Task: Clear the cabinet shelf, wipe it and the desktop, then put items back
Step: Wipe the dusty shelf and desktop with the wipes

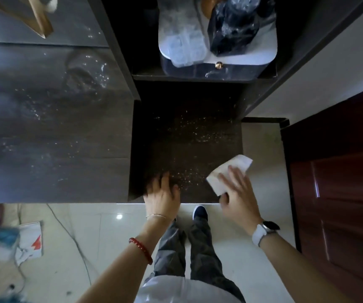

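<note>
Nearest the camera, the person's white top and grey trousers run down to a dark shoe (200, 212) on the pale tiled floor (252, 254), just below the front edge of the dark bench (187, 145). The left hand (162, 196) lies flat and spread on that front edge, palm down, holding nothing; its wrist carries a thin chain and, further up the arm, a red bead bracelet (140, 250). The right hand (238, 193), wearing a white-strapped watch (260, 232), is open with fingers spread, pressing a folded white cloth (228, 173) against the bench's front right corner; part of the cloth sticks out past the fingers. Fine pale specks are scattered over the bench top between the hands and further back. Behind the bench, the cabinet shelf (198, 76) holds a white box with a gold knob (218, 65), and a dark plastic-wrapped item (235, 33) sits on the box. Left of the bench stands a higher glossy grey surface (51, 119). A reddish-brown door (338, 182) stands right of the bench. Bags and packaging (28, 241) clutter the floor to the lower left.
</note>
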Demonstrator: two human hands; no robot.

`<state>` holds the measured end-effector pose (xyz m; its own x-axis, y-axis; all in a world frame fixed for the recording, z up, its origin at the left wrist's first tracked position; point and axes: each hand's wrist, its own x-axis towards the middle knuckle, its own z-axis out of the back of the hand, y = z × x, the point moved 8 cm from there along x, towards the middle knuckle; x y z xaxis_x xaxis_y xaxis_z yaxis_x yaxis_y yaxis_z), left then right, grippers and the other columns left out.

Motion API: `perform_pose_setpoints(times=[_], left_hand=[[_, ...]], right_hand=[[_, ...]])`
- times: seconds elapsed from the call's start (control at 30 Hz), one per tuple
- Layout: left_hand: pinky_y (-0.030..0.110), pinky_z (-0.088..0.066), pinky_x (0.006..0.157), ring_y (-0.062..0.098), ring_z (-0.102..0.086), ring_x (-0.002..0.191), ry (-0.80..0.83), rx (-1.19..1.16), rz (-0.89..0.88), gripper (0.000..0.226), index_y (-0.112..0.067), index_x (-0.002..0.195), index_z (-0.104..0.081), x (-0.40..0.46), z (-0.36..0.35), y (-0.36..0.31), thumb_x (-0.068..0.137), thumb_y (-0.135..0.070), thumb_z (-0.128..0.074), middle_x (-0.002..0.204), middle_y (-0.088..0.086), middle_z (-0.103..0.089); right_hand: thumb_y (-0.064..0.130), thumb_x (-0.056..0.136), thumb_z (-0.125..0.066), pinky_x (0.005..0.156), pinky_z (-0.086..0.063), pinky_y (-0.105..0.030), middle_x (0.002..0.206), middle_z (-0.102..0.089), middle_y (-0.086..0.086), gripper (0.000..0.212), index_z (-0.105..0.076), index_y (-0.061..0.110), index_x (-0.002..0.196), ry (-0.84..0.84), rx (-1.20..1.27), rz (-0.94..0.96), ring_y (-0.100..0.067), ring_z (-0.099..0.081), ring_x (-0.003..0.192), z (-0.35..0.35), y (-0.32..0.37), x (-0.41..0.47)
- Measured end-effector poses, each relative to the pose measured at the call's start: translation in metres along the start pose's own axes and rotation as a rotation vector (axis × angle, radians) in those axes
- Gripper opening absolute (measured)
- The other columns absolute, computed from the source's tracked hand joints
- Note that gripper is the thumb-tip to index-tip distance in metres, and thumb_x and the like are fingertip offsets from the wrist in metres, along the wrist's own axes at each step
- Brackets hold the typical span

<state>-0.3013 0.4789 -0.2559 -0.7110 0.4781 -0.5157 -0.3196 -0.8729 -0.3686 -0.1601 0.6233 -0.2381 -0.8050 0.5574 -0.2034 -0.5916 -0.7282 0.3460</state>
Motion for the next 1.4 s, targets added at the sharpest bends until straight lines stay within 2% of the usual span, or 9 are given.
perform_pose_setpoints(times=[0.07, 0.2, 0.33, 0.53, 0.73, 0.93, 1.1, 1.3, 1.4], left_hand=[[0.050, -0.028, 0.104, 0.034, -0.022, 0.136, -0.028, 0.059, -0.009, 0.051, -0.014, 0.141, -0.029, 0.005, -0.011, 0.011, 0.093, -0.028, -0.041, 0.149, 0.014, -0.025], [0.060, -0.038, 0.094, 0.045, -0.037, 0.128, -0.128, 0.086, -0.081, 0.055, -0.001, 0.131, -0.042, 0.015, -0.028, 0.023, 0.086, -0.031, -0.031, 0.138, 0.026, -0.041], [0.050, -0.026, 0.106, 0.042, -0.028, 0.133, -0.254, 0.087, -0.074, 0.059, 0.003, 0.136, -0.031, 0.024, -0.039, 0.033, 0.088, -0.031, -0.026, 0.143, 0.028, -0.031], [0.037, -0.009, 0.109, 0.030, -0.015, 0.134, -0.336, 0.174, -0.094, 0.058, 0.001, 0.137, -0.028, 0.027, -0.046, 0.033, 0.089, -0.032, -0.027, 0.144, 0.027, -0.032], [0.039, -0.017, 0.107, 0.031, -0.020, 0.133, -0.373, 0.228, -0.135, 0.057, 0.002, 0.135, -0.031, 0.026, -0.043, 0.037, 0.089, -0.032, -0.030, 0.141, 0.028, -0.036], [0.039, -0.018, 0.105, 0.031, -0.020, 0.133, -0.390, 0.232, -0.095, 0.057, 0.000, 0.135, -0.032, 0.027, -0.043, 0.035, 0.087, -0.032, -0.031, 0.141, 0.027, -0.036], [0.041, -0.024, 0.098, 0.034, -0.027, 0.126, -0.424, 0.201, -0.104, 0.058, 0.004, 0.133, -0.032, 0.029, -0.029, 0.022, 0.086, -0.031, -0.033, 0.139, 0.029, -0.037], [0.039, -0.015, 0.112, 0.037, -0.026, 0.136, -0.382, 0.156, -0.099, 0.063, 0.006, 0.136, -0.031, 0.074, -0.013, 0.009, 0.090, -0.035, -0.021, 0.145, 0.025, -0.030], [0.035, -0.012, 0.112, 0.039, -0.030, 0.133, -0.362, 0.205, -0.111, 0.062, 0.008, 0.133, -0.034, 0.079, -0.018, 0.010, 0.088, -0.034, -0.026, 0.142, 0.028, -0.034]], right_hand=[[0.029, 0.074, -0.034, 0.103, -0.030, -0.061, 0.135, -0.049, -0.020, 0.055, -0.059, 0.009, 0.119, 0.124, -0.098, 0.088, -0.036, -0.038, 0.130, -0.028, 0.001, -0.007], [0.022, 0.086, -0.031, 0.106, -0.026, -0.054, 0.140, -0.041, -0.026, 0.052, -0.046, -0.003, 0.129, -0.023, -0.115, 0.006, -0.036, -0.027, 0.134, -0.037, -0.004, 0.006], [0.025, 0.091, -0.023, 0.113, -0.018, -0.053, 0.142, -0.027, -0.036, 0.060, -0.029, -0.016, 0.134, -0.028, -0.088, -0.275, -0.044, -0.022, 0.135, -0.060, -0.008, 0.041], [0.028, 0.093, -0.022, 0.116, -0.011, -0.050, 0.148, -0.015, -0.032, 0.062, -0.017, -0.013, 0.139, -0.166, -0.150, -0.312, -0.040, -0.012, 0.140, -0.041, -0.038, 0.113], [0.034, 0.091, -0.036, 0.114, -0.018, -0.044, 0.147, -0.029, -0.023, 0.061, -0.028, -0.003, 0.139, 0.212, -0.266, 0.673, -0.034, -0.025, 0.138, -0.084, 0.050, 0.038], [0.037, 0.092, -0.018, 0.117, -0.004, -0.041, 0.152, -0.011, -0.023, 0.065, -0.014, -0.004, 0.143, -0.027, -0.241, 0.002, -0.032, -0.008, 0.142, -0.038, -0.011, 0.146], [0.037, 0.093, -0.028, 0.117, -0.009, -0.043, 0.151, -0.022, -0.020, 0.062, -0.023, 0.001, 0.142, 0.250, -0.317, 0.667, -0.030, -0.015, 0.141, -0.071, 0.032, 0.070], [0.036, 0.091, -0.022, 0.116, -0.008, -0.047, 0.149, -0.016, -0.029, 0.066, -0.019, -0.007, 0.141, -0.121, -0.108, -0.154, -0.038, -0.010, 0.141, -0.034, -0.007, 0.185], [0.037, 0.091, -0.023, 0.115, -0.009, -0.043, 0.150, -0.021, -0.024, 0.065, -0.024, -0.004, 0.141, 0.101, -0.208, 0.348, -0.034, -0.017, 0.140, -0.069, 0.047, 0.139]])
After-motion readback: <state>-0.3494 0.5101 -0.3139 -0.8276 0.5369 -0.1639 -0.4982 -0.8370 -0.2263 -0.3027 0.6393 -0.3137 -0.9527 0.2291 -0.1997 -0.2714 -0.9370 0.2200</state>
